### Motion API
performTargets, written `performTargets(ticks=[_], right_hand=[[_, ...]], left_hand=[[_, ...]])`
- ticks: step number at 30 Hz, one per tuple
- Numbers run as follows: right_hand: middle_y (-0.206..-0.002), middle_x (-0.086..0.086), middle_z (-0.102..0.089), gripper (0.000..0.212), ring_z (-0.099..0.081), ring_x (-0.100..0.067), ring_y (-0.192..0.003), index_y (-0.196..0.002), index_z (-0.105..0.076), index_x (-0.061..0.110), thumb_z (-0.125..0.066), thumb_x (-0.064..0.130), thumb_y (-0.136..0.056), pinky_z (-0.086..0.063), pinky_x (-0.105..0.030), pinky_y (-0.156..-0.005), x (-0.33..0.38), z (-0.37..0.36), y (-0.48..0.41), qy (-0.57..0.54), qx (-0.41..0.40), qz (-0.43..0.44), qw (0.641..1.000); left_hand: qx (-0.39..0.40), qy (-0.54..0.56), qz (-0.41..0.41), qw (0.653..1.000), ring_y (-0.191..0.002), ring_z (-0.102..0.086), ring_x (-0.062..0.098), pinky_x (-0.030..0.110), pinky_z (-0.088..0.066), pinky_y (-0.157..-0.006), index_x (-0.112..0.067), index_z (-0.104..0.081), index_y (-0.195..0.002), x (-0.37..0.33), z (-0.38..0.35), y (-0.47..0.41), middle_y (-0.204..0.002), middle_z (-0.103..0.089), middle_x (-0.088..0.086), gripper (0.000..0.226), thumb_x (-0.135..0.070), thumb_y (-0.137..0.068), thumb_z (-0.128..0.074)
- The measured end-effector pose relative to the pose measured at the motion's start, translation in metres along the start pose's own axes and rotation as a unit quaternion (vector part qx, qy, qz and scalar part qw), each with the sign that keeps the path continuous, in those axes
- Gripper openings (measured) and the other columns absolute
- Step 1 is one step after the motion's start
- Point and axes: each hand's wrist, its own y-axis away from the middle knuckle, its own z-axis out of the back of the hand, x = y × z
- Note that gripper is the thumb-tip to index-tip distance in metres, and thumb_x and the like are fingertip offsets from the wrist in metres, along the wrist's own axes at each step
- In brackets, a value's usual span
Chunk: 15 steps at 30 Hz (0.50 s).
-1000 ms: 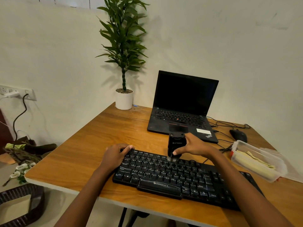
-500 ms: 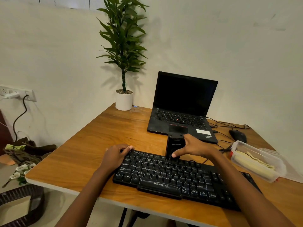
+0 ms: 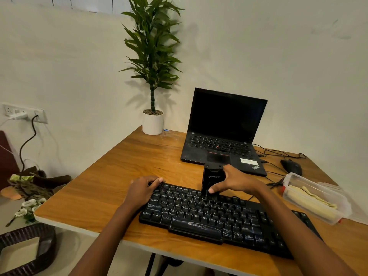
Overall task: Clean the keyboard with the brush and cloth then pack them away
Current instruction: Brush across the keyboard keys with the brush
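Observation:
A black keyboard lies across the near part of the wooden table. My right hand grips a black block-shaped brush, held upright with its lower end on the top key rows near the middle. My left hand rests on the keyboard's far left corner, fingers curled over its edge. A yellowish cloth lies folded inside a clear plastic box to the right of the keyboard.
An open black laptop sits just behind the brush. A black mouse and cables lie at the far right. A potted plant stands at the back corner. The box's clear lid lies beside it.
The brush has shifted slightly left along the top key rows with my right hand. My left hand has stayed on the keyboard's corner.

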Motion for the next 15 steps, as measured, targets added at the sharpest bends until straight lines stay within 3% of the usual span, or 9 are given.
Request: performTargets(ticks=[3,7,12,15], right_hand=[[-0.104,0.003,-0.061,0.045,-0.060,-0.017,-0.102,-0.109,-0.052,0.020,-0.076,0.010,-0.073,-0.049,-0.017,-0.074,-0.0013,-0.0022,-0.0010,0.018,-0.030,0.009,0.999],[-0.102,0.004,-0.061,0.044,-0.061,-0.014,-0.097,-0.108,-0.052,0.020,-0.076,0.009,-0.073,-0.049,-0.013,-0.066,0.0009,-0.0038,-0.0023,-0.002,-0.014,0.005,1.000],[-0.100,0.009,-0.060,0.042,-0.059,-0.004,-0.092,-0.101,-0.051,0.028,-0.075,0.007,-0.073,-0.047,-0.009,-0.066,0.0046,-0.0062,-0.0050,0.001,-0.009,0.014,1.000],[-0.101,0.007,-0.060,0.041,-0.059,-0.015,-0.099,-0.102,-0.052,0.027,-0.076,0.010,-0.074,-0.047,-0.014,-0.074,0.0019,-0.0081,-0.0082,0.018,-0.031,0.025,0.999]], left_hand=[[0.008,0.001,0.001,1.000,-0.089,-0.063,0.008,0.059,-0.037,-0.100,-0.034,-0.070,-0.096,-0.0021,-0.0002,0.0007,-0.094,-0.069,-0.016,0.026,-0.045,-0.090,-0.048],[0.009,-0.001,0.004,1.000,-0.087,-0.063,0.007,0.059,-0.037,-0.099,-0.036,-0.069,-0.095,-0.0024,0.0002,0.0006,-0.095,-0.070,-0.014,0.026,-0.047,-0.089,-0.047],[0.006,0.013,0.006,1.000,-0.092,-0.064,0.010,0.060,-0.037,-0.099,-0.039,-0.068,-0.094,-0.0026,0.0007,0.0018,-0.100,-0.071,-0.011,0.032,-0.056,-0.083,-0.043],[0.002,0.014,0.004,1.000,-0.093,-0.064,0.010,0.059,-0.035,-0.101,-0.041,-0.067,-0.093,-0.0046,0.0006,0.0028,-0.100,-0.071,-0.011,0.027,-0.054,-0.085,-0.044]])
